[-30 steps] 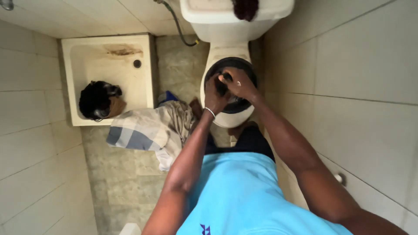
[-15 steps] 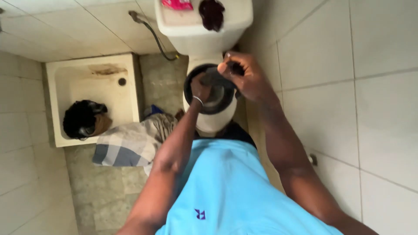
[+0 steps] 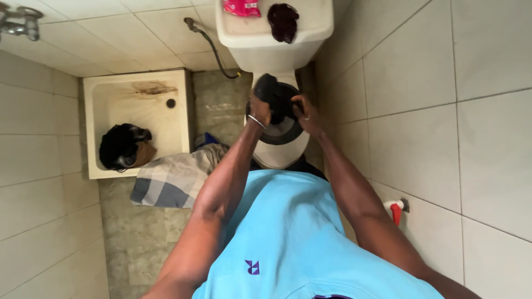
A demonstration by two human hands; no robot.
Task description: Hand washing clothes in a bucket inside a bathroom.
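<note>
Left hand (image 3: 259,106): fingers curled tight around a dark cloth (image 3: 272,91), held above the toilet bowl (image 3: 284,145).
Right hand (image 3: 304,113): fingers bent at the cloth's right edge; whether it grips cannot be told.
Cloth: bunched, over the black seat ring (image 3: 288,133), just below the cistern (image 3: 266,47).
Left wrist: thin metal bangle (image 3: 256,121).
</note>
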